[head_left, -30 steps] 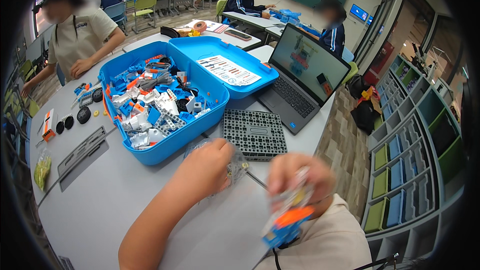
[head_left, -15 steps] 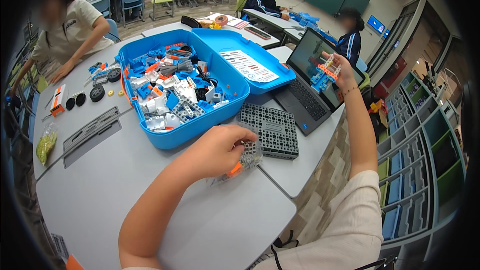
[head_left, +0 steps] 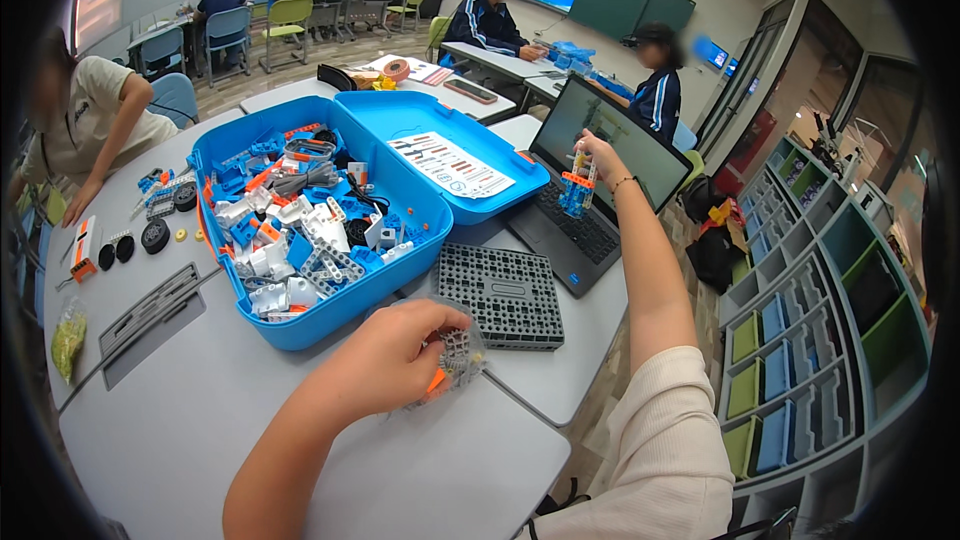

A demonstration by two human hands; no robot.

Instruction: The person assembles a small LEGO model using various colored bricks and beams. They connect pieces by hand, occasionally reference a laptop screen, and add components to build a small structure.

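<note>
My left hand [head_left: 390, 352] is closed on a clear plastic bag [head_left: 464, 352] at the table's near middle. Grey gear-like parts and an orange piece show through the plastic. My right hand [head_left: 602, 160] is raised before the laptop [head_left: 630, 145], its fingers closed on a small assembly of building parts [head_left: 577, 192] in blue, orange and white. That assembly hangs over the keyboard, and a fingertip comes close to the screen. Between my arms lies a dark grey perforated base plate [head_left: 500, 325]. The exact grip of my left fingertips inside the bag's folds is hidden.
A blue case [head_left: 320, 325] full of loose parts stands left of centre, its lid [head_left: 450, 195] folded open. Wheels [head_left: 155, 235], an orange-white block [head_left: 84, 250] and a green bag [head_left: 69, 340] lie at left. A person [head_left: 105, 120] leans on the table there.
My right hand has turned and moved toward the laptop screen, so the assembly now hangs down over the keyboard. The whole view has shifted; my left hand stays on the bag.
</note>
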